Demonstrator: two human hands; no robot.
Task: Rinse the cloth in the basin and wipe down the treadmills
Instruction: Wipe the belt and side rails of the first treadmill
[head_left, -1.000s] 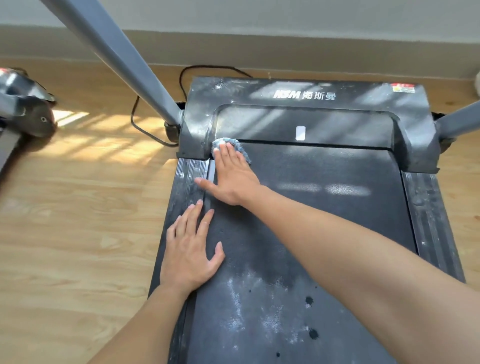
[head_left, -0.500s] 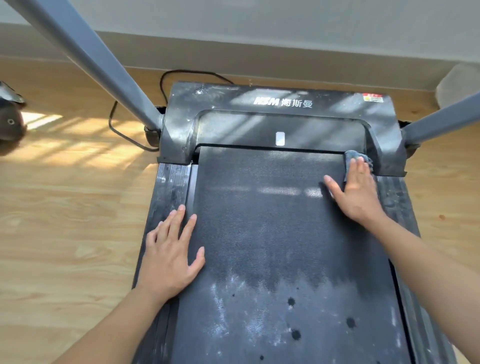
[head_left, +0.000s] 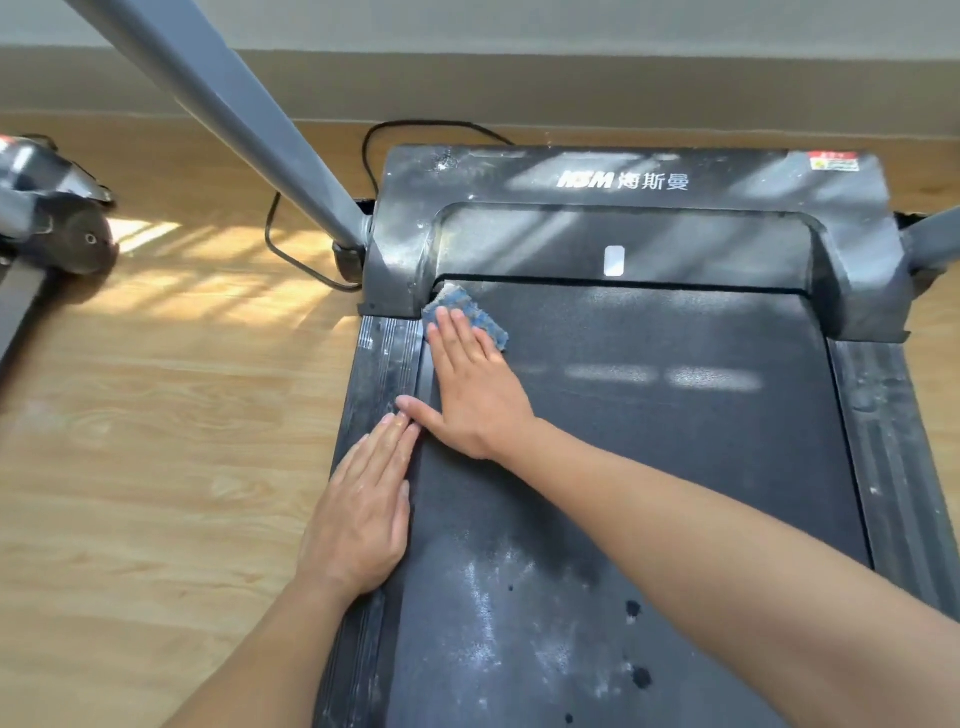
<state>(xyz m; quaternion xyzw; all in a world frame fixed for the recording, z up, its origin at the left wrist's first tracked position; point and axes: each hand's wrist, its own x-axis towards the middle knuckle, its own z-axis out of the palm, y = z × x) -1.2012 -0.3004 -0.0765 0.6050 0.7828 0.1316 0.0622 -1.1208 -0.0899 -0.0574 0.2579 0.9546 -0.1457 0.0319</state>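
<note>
A black treadmill fills the view, its dusty belt (head_left: 649, 467) running toward the grey motor cover (head_left: 623, 182). A small blue cloth (head_left: 470, 312) lies at the belt's far left corner, against the cover. My right hand (head_left: 470, 389) presses flat on the cloth with straight fingers, so most of the cloth is hidden beneath them. My left hand (head_left: 363, 514) rests flat on the left side rail (head_left: 384, 348), its fingertips touching my right thumb. White dust and dark spots mark the near part of the belt.
A grey upright post (head_left: 234, 114) slants up from the treadmill's left front corner, another (head_left: 935, 239) at the right. A black power cable (head_left: 291, 249) loops on the wooden floor (head_left: 156, 415). Part of a second treadmill (head_left: 47, 218) sits at the far left.
My right hand has swept the cloth from the belt's far right corner back to its far left corner. My left hand stays flat on the left rail.
</note>
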